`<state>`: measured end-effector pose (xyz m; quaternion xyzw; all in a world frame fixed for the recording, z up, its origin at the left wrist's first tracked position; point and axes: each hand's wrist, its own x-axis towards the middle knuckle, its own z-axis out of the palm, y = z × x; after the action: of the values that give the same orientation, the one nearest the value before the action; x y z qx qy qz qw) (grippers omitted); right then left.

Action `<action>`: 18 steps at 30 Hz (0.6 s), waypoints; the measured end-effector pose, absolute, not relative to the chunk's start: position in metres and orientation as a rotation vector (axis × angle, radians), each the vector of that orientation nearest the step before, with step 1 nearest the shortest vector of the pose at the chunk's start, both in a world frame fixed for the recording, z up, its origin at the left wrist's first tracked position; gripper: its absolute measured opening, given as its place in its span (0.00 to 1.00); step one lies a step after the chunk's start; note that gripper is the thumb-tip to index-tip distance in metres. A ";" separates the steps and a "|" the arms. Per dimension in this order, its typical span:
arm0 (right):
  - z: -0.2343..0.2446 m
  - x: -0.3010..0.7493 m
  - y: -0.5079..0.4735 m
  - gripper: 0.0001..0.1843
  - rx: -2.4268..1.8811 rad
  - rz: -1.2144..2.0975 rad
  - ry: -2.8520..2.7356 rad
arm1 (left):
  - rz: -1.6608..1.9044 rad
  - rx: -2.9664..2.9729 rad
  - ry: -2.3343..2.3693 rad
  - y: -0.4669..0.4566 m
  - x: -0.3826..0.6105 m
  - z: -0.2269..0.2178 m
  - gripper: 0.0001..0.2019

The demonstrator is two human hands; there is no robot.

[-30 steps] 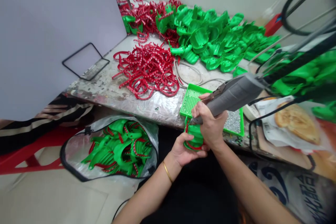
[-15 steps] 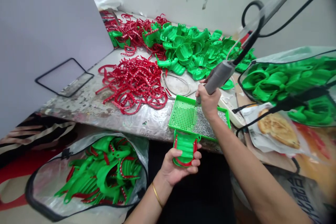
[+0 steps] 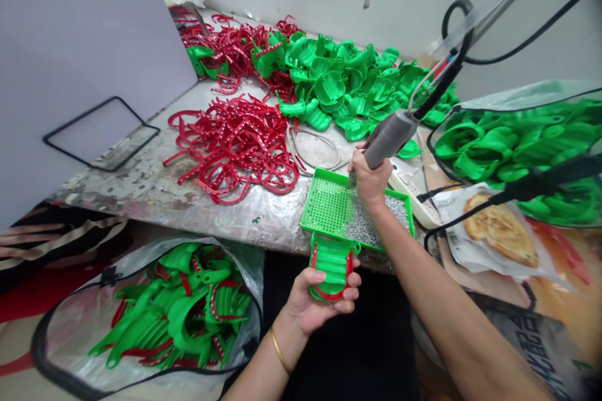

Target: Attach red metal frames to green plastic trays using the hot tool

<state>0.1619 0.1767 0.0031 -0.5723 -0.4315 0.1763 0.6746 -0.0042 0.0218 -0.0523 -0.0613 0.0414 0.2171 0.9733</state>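
My left hand (image 3: 316, 301) grips a green plastic dental impression tray (image 3: 333, 266) with a red strip along its rim. My right hand (image 3: 369, 180) is shut around a corded grey handheld power tool (image 3: 388, 138). The tool's thin tip points down at a shallow green perforated tray (image 3: 323, 208), which holds a patch of small silver granules (image 3: 369, 222). The tip stays apart from the impression tray in my left hand.
On the scarred metal-topped table (image 3: 141, 188) lie a heap of red studded strips (image 3: 230, 150) and a heap of green impression trays (image 3: 338, 88). Plastic bags of green trays stand at lower left (image 3: 174, 307) and right (image 3: 512, 150). Black cables hang near the tool.
My right hand has taken the tool away from the impression tray and up over the perforated tray. My left hand has moved the impression tray down and turned its inside upward.
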 end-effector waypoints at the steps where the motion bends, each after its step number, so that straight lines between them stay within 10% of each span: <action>1: 0.003 0.162 0.176 0.12 -1.286 0.397 -0.972 | 0.437 -0.126 0.080 0.022 -0.004 -0.053 0.33; 18: 0.000 0.162 0.177 0.12 -1.294 0.368 -0.977 | 0.419 -0.131 0.096 0.024 -0.004 -0.056 0.33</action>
<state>0.1619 0.1767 0.0000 -0.5749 -0.4343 0.1637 0.6738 -0.0043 0.0239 -0.0559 -0.0651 0.0475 0.2078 0.9749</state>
